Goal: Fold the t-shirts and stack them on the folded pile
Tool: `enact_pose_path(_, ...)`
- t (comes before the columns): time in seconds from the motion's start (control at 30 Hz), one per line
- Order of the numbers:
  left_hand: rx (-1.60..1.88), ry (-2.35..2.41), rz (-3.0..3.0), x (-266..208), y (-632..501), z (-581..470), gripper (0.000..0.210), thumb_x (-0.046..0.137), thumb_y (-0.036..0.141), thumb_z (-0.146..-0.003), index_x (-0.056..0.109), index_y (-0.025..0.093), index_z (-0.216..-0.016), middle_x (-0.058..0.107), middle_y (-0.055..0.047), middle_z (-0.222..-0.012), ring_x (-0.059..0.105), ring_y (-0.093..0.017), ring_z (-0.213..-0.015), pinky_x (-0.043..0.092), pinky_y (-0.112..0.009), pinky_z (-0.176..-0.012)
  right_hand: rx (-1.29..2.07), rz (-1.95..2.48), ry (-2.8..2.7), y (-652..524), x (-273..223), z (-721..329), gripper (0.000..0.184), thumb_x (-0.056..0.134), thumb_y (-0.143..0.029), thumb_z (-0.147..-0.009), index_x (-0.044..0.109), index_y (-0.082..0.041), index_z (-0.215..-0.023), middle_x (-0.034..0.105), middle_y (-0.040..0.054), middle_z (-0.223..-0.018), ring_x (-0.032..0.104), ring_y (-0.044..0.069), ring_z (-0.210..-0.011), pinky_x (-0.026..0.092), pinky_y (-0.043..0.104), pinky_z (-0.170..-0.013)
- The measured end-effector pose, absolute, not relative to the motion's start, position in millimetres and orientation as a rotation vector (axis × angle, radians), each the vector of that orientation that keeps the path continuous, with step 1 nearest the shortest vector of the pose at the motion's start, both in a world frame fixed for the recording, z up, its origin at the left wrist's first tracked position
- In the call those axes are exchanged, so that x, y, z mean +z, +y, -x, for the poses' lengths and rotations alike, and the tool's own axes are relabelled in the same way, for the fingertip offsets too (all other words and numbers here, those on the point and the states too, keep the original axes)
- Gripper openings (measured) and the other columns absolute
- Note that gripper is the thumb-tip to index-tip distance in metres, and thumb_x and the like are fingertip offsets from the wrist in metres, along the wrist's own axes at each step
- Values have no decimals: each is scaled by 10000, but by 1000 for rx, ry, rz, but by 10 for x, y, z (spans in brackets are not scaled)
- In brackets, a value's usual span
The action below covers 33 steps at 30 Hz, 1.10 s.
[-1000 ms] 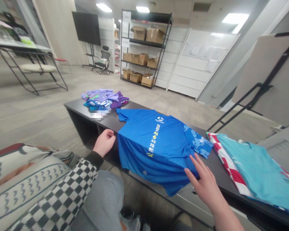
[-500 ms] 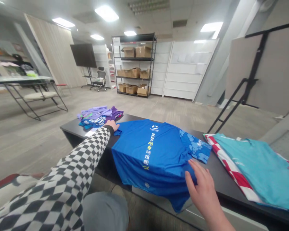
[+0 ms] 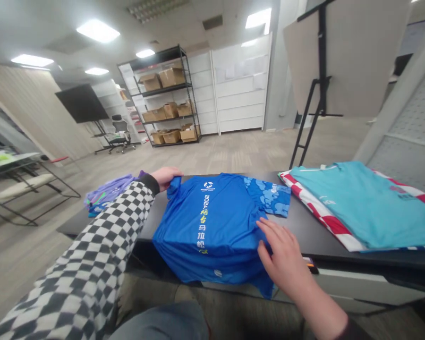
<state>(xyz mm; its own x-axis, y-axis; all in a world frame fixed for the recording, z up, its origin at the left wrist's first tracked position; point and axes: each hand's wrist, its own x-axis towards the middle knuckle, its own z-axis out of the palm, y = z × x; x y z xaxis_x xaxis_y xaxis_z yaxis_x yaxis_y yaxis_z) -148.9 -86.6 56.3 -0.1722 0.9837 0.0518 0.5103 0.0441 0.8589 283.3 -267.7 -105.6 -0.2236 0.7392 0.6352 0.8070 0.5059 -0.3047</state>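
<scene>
A blue T-shirt (image 3: pixel 216 222) with white and yellow lettering lies spread on the dark tabletop (image 3: pixel 148 226), its lower part hanging over the front edge. My left hand (image 3: pixel 167 177) is closed on the left sleeve, which is lifted and bunched under the fingers. Flat on the table at the right lies the other sleeve (image 3: pixel 269 197), patterned in lighter blue. With fingers stretched out and slightly apart, my right hand (image 3: pixel 281 250) rests at the shirt's right side, below that sleeve. The fingertips touch the fabric.
Several folded shirts (image 3: pixel 368 203), turquoise on top with red-and-white cloth beneath, lie at the right. Beyond my left forearm is a pile of purple clothes (image 3: pixel 109 189). Behind the table stand an easel-like board stand (image 3: pixel 322 80) and a shelf with boxes (image 3: pixel 170 113).
My left hand has raised and folded the left sleeve inward a little. My right hand stays by the shirt's right side. The camera view has turned to the right.
</scene>
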Motion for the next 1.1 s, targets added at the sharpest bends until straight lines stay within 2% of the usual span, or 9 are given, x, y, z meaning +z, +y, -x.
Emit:
enact_pose_path(0.13,856,1560,-1344,465,-701,609,346,891,434,-916,643,193,-909,694,-76,-794,727,-234,-689,637,-343,-666,-137,1247,-2026,-2702,-1030,-2844,513,504,-249,-1094,731,-230,-1554,738,150,-1590,700,343,-1466,488,601,-1292)
enact_pose_path(0.23,764,1390,-1227,357,-800,216,463,906,502,-939,680,152,-1141,782,-192,-1101,823,-305,-842,701,-427,-764,-144,1230,-2040,-2719,-1039,-2873,497,524,-241,-1087,750,-225,-1529,747,153,-1576,707,349,-1460,510,603,-1278)
enact_pose_path(0.33,947,1168,-1163,311,-1095,292,499,877,490,-962,675,171,-1288,755,-220,-1337,835,-290,-932,698,-386,-756,-132,1215,-2036,-2730,-1066,-2917,490,535,-253,-1085,752,-233,-1524,746,149,-1578,717,353,-1448,542,602,-1248)
enact_pose_path(0.43,1282,1240,-1199,167,-1633,746,461,849,507,-930,713,166,-1208,787,-153,-1158,754,-207,-784,594,-275,-614,-128,1195,-2019,-2724,-1062,-2967,469,529,-286,-1102,755,-226,-1509,758,146,-1561,723,353,-1443,562,591,-1231)
enact_pose_path(0.53,1549,1500,-1195,-277,-2432,1222,469,828,575,-872,728,170,-1088,762,-102,-949,698,-210,-750,546,-283,-611,-102,1186,-1983,-2634,-926,-2963,440,539,-341,-1110,778,-237,-1464,801,148,-1480,735,363,-1420,572,594,-1216)
enact_pose_path(0.7,1621,1783,-875,-1307,-3532,1254,527,756,695,-877,716,225,-1110,810,-155,-1119,792,-349,-1086,656,-454,-916,5,1080,-2110,-2048,-254,-2378,411,546,-369,-1092,817,-224,-1364,847,153,-1349,781,364,-1301,550,589,-1228)
enact_pose_path(0.87,1466,1674,-1008,-1544,-3491,1007,628,847,627,-819,734,221,-1284,756,-212,-1466,703,-408,-1438,540,-517,-1243,187,1268,-2416,-1146,247,-1007,452,533,-333,-1147,738,-165,-1513,751,156,-1573,685,292,-1486,485,412,-1289)
enact_pose_path(0.97,1468,1680,-1117,-1464,-3301,1053,484,811,593,-871,759,234,-1191,812,-169,-1317,764,-398,-1276,571,-495,-1149,186,1522,-2475,-721,203,-466,452,512,-401,-1193,745,-137,-1476,749,213,-1550,691,322,-1468,499,443,-1248)
enact_pose_path(1.1,1388,1723,-1190,-1371,-3247,1156,319,707,568,-922,726,250,-935,802,-87,-957,760,-320,-916,559,-406,-844,132,1622,-2472,-378,-42,-327,487,526,-526,-1198,786,-146,-1359,784,228,-1456,722,347,-1377,525,488,-1173)
